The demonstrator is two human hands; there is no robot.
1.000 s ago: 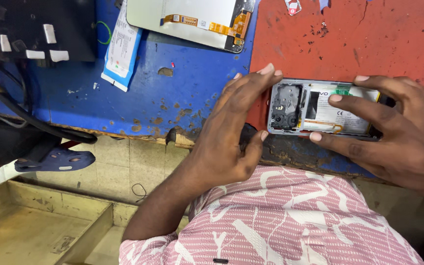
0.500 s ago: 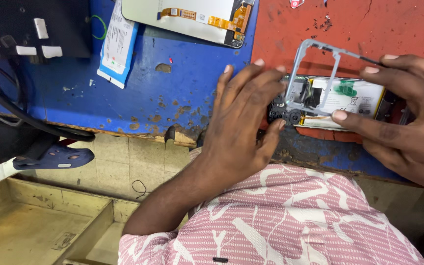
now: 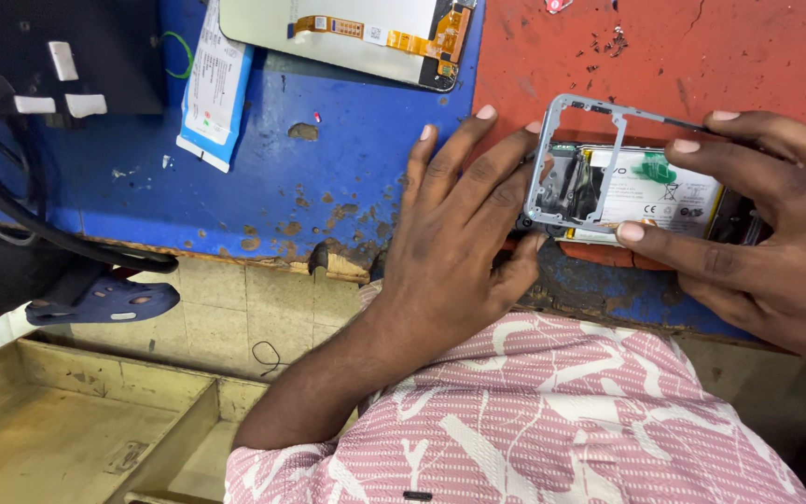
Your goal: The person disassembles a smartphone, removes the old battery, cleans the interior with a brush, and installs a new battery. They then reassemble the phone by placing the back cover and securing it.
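Since a second ago, we have lifted the grey mid-frame (image 3: 578, 159) off the opened phone (image 3: 646, 198), whose long axis runs left-right across the surface (image 3: 347, 168). Left hand (image 3: 464, 233) pinches the camera end; right hand (image 3: 748, 233) grips the frame.

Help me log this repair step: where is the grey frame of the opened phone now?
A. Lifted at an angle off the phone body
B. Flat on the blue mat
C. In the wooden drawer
A: the grey frame stands tilted above the phone body, gripped by the right hand and left hand.
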